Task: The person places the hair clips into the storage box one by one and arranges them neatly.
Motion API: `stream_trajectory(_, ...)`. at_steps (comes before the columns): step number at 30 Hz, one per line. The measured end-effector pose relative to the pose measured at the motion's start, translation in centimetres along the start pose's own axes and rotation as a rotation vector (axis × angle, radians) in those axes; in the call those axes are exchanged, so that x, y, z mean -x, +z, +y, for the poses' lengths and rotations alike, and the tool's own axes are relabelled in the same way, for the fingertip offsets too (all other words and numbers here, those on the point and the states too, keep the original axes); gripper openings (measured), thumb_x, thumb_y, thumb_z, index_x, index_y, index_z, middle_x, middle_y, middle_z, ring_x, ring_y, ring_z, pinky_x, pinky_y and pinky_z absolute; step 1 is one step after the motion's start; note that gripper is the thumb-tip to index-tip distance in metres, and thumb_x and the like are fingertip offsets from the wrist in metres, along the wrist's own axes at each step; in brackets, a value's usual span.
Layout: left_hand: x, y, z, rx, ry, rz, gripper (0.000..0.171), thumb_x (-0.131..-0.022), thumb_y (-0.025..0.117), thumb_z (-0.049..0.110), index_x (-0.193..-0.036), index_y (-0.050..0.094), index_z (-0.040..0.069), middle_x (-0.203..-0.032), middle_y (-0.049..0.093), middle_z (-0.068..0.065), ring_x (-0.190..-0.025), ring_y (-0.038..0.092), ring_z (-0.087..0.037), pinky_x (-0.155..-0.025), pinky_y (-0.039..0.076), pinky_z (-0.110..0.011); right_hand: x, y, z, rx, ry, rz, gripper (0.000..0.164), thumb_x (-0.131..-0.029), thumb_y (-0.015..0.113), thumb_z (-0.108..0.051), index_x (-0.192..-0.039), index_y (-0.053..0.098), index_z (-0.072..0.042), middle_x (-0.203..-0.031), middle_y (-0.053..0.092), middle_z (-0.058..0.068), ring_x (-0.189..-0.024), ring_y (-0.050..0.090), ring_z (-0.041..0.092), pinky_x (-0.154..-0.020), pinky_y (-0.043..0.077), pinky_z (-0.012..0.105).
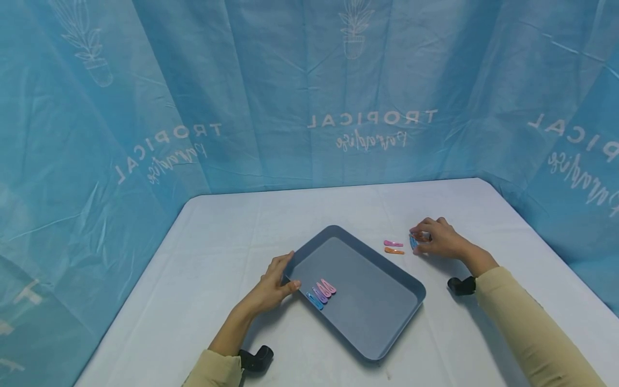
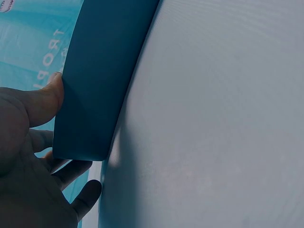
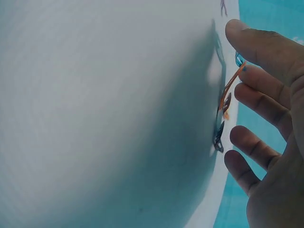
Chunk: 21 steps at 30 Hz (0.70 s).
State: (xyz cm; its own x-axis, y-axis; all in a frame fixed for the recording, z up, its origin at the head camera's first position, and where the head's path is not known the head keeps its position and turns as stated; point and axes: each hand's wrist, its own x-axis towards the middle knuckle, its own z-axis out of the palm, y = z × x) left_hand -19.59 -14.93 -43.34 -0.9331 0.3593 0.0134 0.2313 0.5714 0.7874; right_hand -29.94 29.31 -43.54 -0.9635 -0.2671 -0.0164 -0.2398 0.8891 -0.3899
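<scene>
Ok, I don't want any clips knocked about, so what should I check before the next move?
1. Tray steadied: ok; the left hand grips the blue-gray tray at a corner.
2. Room in the tray: ok; most of its floor is bare.
3. Tray clips in a row: ok; four hair clips, blue, purple and two pink, lie side by side.
4. Table beside the tray free of clips: not ok; a pink snap clip and an orange snap clip lie there.
5. Secure pinch: cannot tell; the right hand is at a blue clip, its hold unclear.
</scene>
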Motion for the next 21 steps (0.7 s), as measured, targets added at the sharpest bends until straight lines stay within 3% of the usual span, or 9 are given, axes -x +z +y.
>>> stream_trajectory(10, 0.0, 0.0, -0.1, 0.025, -0.004, -0.002, 0.074, -0.091, 0.062, 0.022, -0.151, 0.02, 0.01, -0.15, 0.024, -0.017, -0.143, 0.017, -0.039, -0.106, 0.0, -0.072, 0.2, -0.6, -1.3, -0.019, -0.07, 0.022, 0.052, -0.079, 0.075, -0.027, -0.125, 0.06, -0.009, -0.124, 0.057, 0.015, -0.107, 0.042, 0.029, -0.082, 0.042, 0.045)
stream_trajectory(21, 0.0, 0.0, -0.1, 0.024, -0.003, 0.002, 0.074, -0.091, 0.062, 0.022, -0.151, 0.02, 0.01, -0.15, 0.024, -0.017, -0.143, 0.017, -0.04, -0.106, 0.001, -0.072, 0.6, -1.6, -3.9, -0.058, -0.112, 0.019, 0.053, -0.079, 0.075, -0.025, -0.127, 0.059, -0.009, -0.121, 0.058, 0.011, -0.112, 0.046, 0.028, -0.087, 0.046, 0.048)
